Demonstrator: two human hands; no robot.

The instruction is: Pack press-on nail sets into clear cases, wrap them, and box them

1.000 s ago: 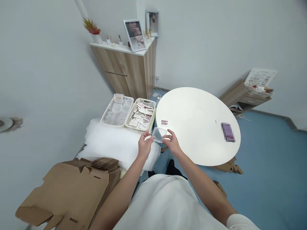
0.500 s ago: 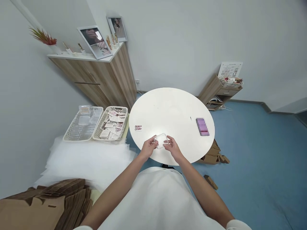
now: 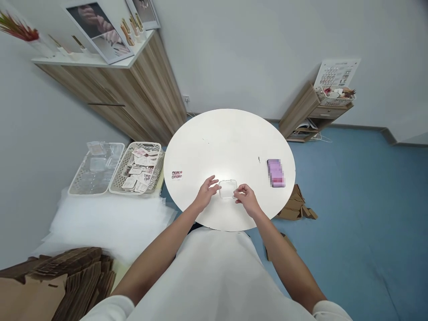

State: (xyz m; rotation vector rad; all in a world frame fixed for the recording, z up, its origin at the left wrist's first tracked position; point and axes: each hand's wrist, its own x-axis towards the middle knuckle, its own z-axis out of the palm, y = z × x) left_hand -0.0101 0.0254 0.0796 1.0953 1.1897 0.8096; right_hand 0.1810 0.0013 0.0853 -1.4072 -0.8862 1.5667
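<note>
A small clear plastic box (image 3: 228,188) sits between my hands over the near part of the round white table (image 3: 230,142). My left hand (image 3: 206,195) holds its left edge with curled fingers. My right hand (image 3: 246,199) pinches its right edge. A small printed card (image 3: 177,174) lies on the table to the left of my hands. A purple flat object (image 3: 276,173), blurred, lies on the table to the right.
Two white baskets stand at the left on white padding (image 3: 110,220): one with clear boxes (image 3: 95,167), one with several printed cards (image 3: 138,171). Flattened cardboard (image 3: 53,278) lies at bottom left. A wooden cabinet (image 3: 133,96) and a low shelf (image 3: 312,113) stand at the wall.
The view has swung right, from the baskets to the table. Both hands carried the clear box from beside the baskets to over the table's near part.
</note>
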